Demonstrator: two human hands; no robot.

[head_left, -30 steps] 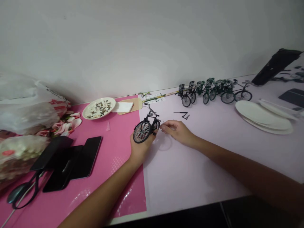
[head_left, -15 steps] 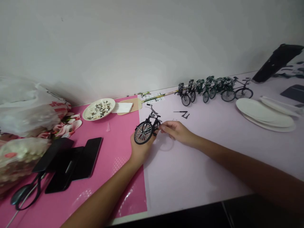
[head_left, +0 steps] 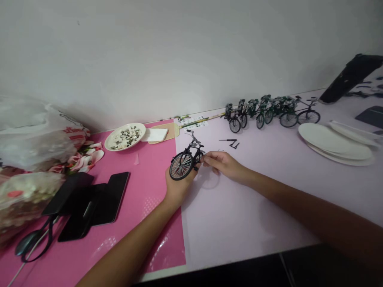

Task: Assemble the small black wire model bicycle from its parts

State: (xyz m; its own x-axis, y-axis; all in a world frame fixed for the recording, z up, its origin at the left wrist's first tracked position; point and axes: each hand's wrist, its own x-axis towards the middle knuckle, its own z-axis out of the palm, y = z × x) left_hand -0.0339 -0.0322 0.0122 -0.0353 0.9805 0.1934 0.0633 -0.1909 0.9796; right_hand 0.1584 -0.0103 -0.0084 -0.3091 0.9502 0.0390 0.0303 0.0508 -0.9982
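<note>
Almost no change is shown over the last second: the model bicycle (head_left: 186,160) is kept above the worktop (head_left: 257,223), tilted, its front wheel turned toward the camera. It is gripped from below by the left hand (head_left: 179,188). The right hand (head_left: 224,164) is held with its fingertips at the rear wheel (head_left: 198,157); whether anything is pinched there cannot be told. Fine work at that wheel, it seems, is being continued.
</note>
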